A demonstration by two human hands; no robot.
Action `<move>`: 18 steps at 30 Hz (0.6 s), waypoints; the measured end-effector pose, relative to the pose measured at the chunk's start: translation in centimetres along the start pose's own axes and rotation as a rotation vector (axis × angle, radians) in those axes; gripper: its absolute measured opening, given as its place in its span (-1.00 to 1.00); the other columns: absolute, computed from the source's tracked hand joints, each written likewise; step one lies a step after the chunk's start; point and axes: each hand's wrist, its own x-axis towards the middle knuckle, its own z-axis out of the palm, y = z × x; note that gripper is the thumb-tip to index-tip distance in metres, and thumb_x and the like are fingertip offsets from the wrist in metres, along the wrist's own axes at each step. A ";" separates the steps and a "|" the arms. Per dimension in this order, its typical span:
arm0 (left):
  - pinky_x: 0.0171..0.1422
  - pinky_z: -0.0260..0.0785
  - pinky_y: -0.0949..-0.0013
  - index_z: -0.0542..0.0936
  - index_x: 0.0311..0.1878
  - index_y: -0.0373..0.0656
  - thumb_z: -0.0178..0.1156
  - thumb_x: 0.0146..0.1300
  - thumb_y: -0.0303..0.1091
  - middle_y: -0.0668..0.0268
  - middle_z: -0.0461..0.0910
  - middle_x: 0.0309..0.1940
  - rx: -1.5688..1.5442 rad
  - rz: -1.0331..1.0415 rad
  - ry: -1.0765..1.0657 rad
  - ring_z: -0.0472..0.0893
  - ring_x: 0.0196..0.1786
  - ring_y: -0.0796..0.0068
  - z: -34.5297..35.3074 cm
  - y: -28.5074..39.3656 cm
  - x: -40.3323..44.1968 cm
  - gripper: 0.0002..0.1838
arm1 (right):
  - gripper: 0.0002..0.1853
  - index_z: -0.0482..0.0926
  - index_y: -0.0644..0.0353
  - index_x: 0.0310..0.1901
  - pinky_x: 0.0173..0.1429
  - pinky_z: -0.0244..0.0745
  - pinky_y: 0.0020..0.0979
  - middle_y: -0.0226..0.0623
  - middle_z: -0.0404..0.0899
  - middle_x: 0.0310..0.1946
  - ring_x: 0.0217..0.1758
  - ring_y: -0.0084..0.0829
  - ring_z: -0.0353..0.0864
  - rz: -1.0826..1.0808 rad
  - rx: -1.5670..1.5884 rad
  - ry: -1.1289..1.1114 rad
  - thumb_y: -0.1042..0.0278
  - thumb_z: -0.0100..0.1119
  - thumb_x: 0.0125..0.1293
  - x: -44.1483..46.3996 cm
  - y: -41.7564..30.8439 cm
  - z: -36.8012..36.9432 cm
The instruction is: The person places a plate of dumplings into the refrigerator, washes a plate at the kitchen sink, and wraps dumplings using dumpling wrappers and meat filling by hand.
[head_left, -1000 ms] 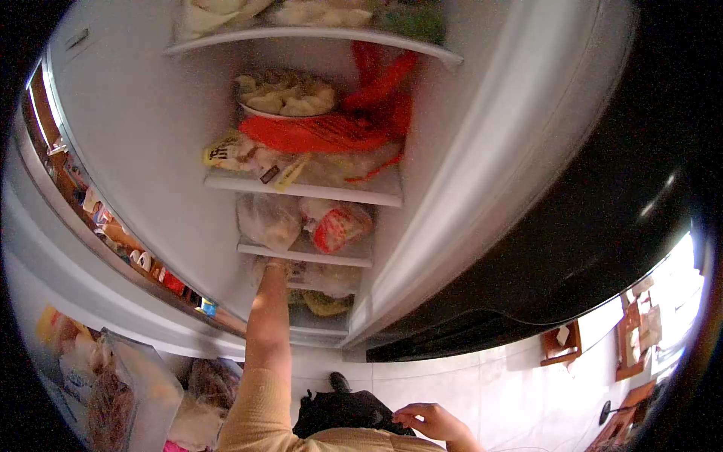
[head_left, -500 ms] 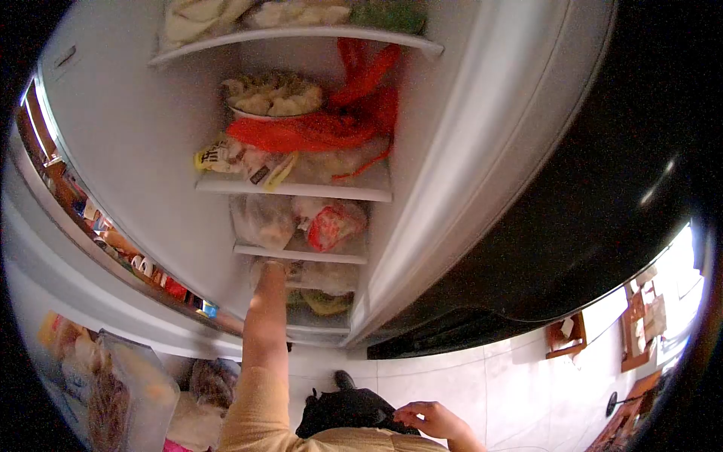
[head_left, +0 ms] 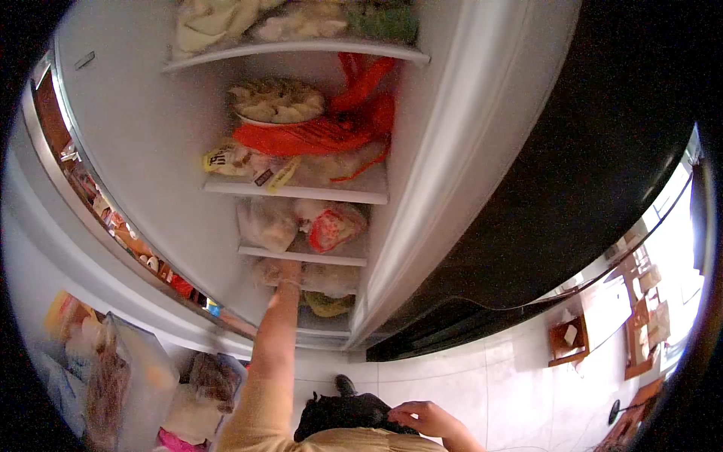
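Observation:
My left arm stretches into the white upright freezer, and my left hand [head_left: 288,273] is in the lower compartment beneath a shelf edge. It is beside a clear plastic bag [head_left: 327,279] of food; its fingers are hidden by the shelf and the bags. Below it lies a yellowish-green bagged item [head_left: 328,304]. On the shelf just above are a cloudy plastic bag [head_left: 269,224] and a red-and-white bag [head_left: 335,228]. My right hand [head_left: 422,418] hangs in front of my body, fingers loosely bent and holding nothing.
Higher up stand a plate of dumplings [head_left: 279,102], a red plastic bag [head_left: 316,135] and a yellow-white packet [head_left: 241,160]. The freezer's dark door [head_left: 542,226] is swung out at right. At lower left, another door holds bagged food in a clear bin [head_left: 143,377]. Wooden furniture [head_left: 568,337] stands far right.
My left arm has shifted a little to the right inside the lower compartment. The whole view has tilted slightly. My right hand stays in nearly the same place.

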 end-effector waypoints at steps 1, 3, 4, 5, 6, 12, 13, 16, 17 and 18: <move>-0.66 0.12 0.53 0.28 0.11 -0.20 -0.18 0.36 -0.30 0.42 0.31 -0.56 0.008 0.044 0.007 0.27 -0.65 0.65 -0.2 -0.8 -1.7 -0.68 | -0.77 0.54 0.27 -0.09 -0.06 0.47 -0.42 -0.24 0.61 -0.22 -0.16 -0.43 0.59 -0.027 -0.039 -0.015 0.40 0.05 0.26 0.4 0.4 -0.1; -0.67 0.11 0.53 0.28 0.12 -0.20 -0.18 0.36 -0.30 0.43 0.30 -0.57 0.038 0.154 0.008 0.26 -0.66 0.66 -1.0 -2.5 -6.3 -0.68 | -0.77 0.54 0.25 -0.08 -0.07 0.47 -0.43 -0.25 0.61 -0.22 -0.17 -0.43 0.59 -0.043 -0.061 -0.050 0.37 0.04 0.28 0.8 0.3 -0.2; -0.67 0.10 0.54 0.28 0.12 -0.20 -0.18 0.36 -0.31 0.43 0.29 -0.58 0.061 0.205 -0.002 0.26 -0.67 0.66 -1.8 -3.6 -9.2 -0.68 | -0.77 0.54 0.23 -0.08 -0.07 0.47 -0.43 -0.25 0.61 -0.21 -0.18 -0.43 0.59 -0.035 -0.045 -0.069 0.36 0.03 0.29 1.2 -0.1 -0.4; -0.68 0.10 0.54 0.28 0.12 -0.20 -0.18 0.36 -0.31 0.43 0.29 -0.58 0.099 0.224 -0.030 0.25 -0.67 0.67 -3.1 -4.7 -12.4 -0.69 | -0.77 0.54 0.22 -0.07 -0.08 0.47 -0.44 -0.25 0.61 -0.21 -0.19 -0.42 0.59 -0.026 -0.032 -0.088 0.35 0.02 0.29 1.4 -0.4 -0.7; -0.68 0.09 0.54 0.28 0.12 -0.20 -0.18 0.36 -0.31 0.44 0.29 -0.58 0.148 0.222 -0.059 0.25 -0.67 0.67 -4.7 -5.7 -15.5 -0.69 | -0.76 0.53 0.21 -0.07 -0.09 0.46 -0.44 -0.26 0.61 -0.21 -0.19 -0.42 0.59 -0.041 -0.020 -0.114 0.34 0.01 0.30 1.6 0.0 -0.7; -0.44 0.33 0.33 0.37 -0.06 -0.27 -0.01 0.25 -0.41 0.16 0.51 -0.46 1.035 0.167 -0.335 0.51 -0.50 0.37 -15.2 -6.7 -28.6 -0.78 | -0.74 0.50 0.18 -0.05 -0.11 0.46 -0.42 -0.28 0.60 -0.24 -0.21 -0.40 0.59 -0.157 -0.197 -0.274 0.25 -0.05 0.34 3.8 2.5 -0.7; -0.40 0.35 0.28 0.39 -0.09 -0.28 -0.01 0.24 -0.39 0.10 0.53 -0.41 1.004 0.041 -0.333 0.54 -0.44 0.27 -15.4 -4.2 -30.7 -0.78 | -0.73 0.50 0.18 -0.06 -0.11 0.46 -0.41 -0.28 0.60 -0.25 -0.22 -0.41 0.59 -0.166 -0.201 -0.275 0.23 -0.06 0.34 3.8 2.7 -0.3; -0.35 0.36 0.27 0.41 -0.12 -0.29 0.06 0.18 -0.41 0.12 0.54 -0.41 1.209 0.312 -0.256 0.54 -0.39 0.23 -22.9 -3.8 -33.7 -0.77 | -0.72 0.49 0.18 -0.06 -0.12 0.46 -0.41 -0.29 0.60 -0.25 -0.24 -0.42 0.59 -0.156 -0.181 -0.300 0.21 -0.06 0.34 3.6 2.5 1.4; -0.35 0.36 0.25 0.42 -0.14 -0.29 0.06 0.18 -0.37 0.13 0.54 -0.42 1.245 0.288 -0.222 0.54 -0.39 0.23 -24.3 -2.8 -34.8 -0.77 | -0.72 0.50 0.18 -0.07 -0.13 0.46 -0.41 -0.29 0.60 -0.25 -0.25 -0.42 0.59 -0.145 -0.169 -0.310 0.21 -0.06 0.34 3.4 2.5 2.0; -0.36 0.36 0.24 0.42 -0.15 -0.29 0.06 0.18 -0.34 0.15 0.54 -0.43 1.280 0.261 -0.187 0.54 -0.40 0.24 -25.5 -0.9 -36.8 -0.76 | -0.70 0.49 0.17 -0.06 -0.13 0.46 -0.42 -0.31 0.60 -0.24 -0.26 -0.43 0.59 -0.173 -0.201 -0.296 0.18 -0.10 0.35 3.4 3.1 3.0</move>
